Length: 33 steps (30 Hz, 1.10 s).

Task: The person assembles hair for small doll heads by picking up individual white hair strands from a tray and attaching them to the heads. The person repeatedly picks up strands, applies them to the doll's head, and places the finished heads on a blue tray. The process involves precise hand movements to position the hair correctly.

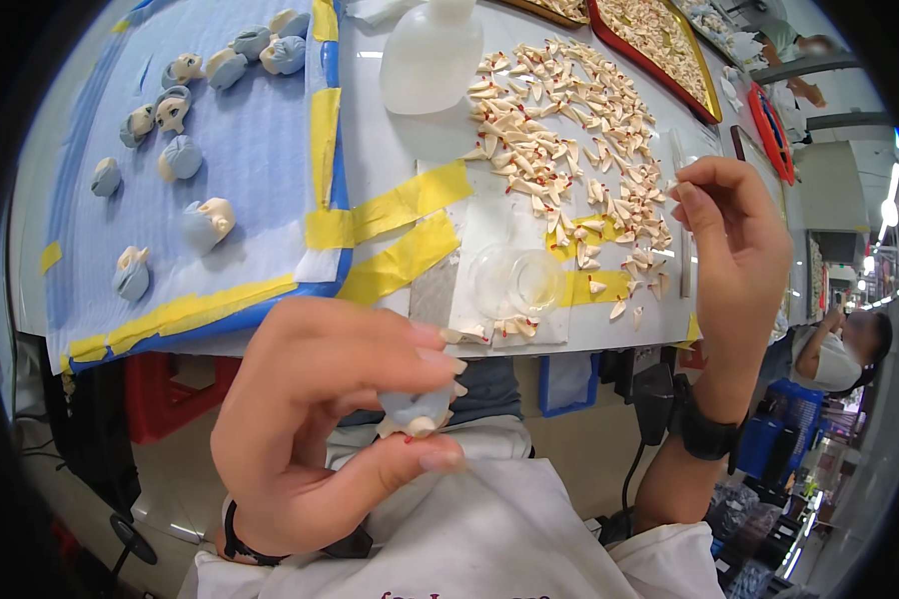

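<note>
My left hand (315, 419) is closed in front of my chest, pinching a small doll head (417, 409) between thumb and fingers. Blue-grey hair shows on it, with several cream pointed bits sticking out around its edge; the fingers hide part of it. Raised at the right edge of the table, my right hand (737, 240) is closed in a pinch. Something tiny and pale may be at its fingertips, too small to make out. Nearest to it lies a wide scatter of small cream pointed pieces with red ends (529, 140). A clear round dish (517, 282) stands between the hands.
On the left, a blue cloth-lined tray (70, 250) edged with yellow tape holds several doll heads (180, 158). A translucent bottle (432, 60) stands behind. A red-rimmed tray (659, 40) of cream pieces lies at the back right. Other people (839, 349) are farther right.
</note>
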Tool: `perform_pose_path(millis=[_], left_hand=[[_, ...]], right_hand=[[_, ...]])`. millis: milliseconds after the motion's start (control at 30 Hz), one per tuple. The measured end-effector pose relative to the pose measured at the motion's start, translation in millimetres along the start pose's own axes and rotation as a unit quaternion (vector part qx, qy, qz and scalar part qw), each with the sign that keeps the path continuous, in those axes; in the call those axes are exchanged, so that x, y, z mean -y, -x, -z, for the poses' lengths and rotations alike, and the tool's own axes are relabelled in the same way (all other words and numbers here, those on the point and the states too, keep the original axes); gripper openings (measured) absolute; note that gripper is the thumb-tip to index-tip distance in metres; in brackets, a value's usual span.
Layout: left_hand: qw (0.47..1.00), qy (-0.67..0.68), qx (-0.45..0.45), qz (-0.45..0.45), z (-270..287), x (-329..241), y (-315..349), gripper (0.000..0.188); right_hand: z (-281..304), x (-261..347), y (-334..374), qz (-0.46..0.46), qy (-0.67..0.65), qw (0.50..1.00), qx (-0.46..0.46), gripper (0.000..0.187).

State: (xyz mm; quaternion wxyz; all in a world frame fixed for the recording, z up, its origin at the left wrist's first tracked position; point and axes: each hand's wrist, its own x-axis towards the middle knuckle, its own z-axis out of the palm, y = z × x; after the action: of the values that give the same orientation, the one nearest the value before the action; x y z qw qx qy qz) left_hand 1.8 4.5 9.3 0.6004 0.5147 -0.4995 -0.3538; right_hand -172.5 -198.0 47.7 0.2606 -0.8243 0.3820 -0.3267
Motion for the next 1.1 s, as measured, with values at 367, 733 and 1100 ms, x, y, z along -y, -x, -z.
perform_pose_path(millis=[367, 733, 1100], left_hand=[[0.991, 0.115, -0.062, 0.023, -14.3, 1.1, -0.4, 0.045], [0.995, 0.069, 0.028, -0.06, -2.6, 5.2, -4.1, 0.032], [0.996, 0.064, 0.042, -0.055, 4.6, 4.3, -0.8, 0.028]], right_hand=[[24.8, -0.7, 19.6, 0.02, -0.003, 0.998, -0.053, 0.013], [26.1, 6.1, 57.2, -0.147, -0.211, 0.965, -0.059, 0.013], [21.5, 4.9, 67.2, -0.175, -0.435, 0.882, 0.053, 0.014]])
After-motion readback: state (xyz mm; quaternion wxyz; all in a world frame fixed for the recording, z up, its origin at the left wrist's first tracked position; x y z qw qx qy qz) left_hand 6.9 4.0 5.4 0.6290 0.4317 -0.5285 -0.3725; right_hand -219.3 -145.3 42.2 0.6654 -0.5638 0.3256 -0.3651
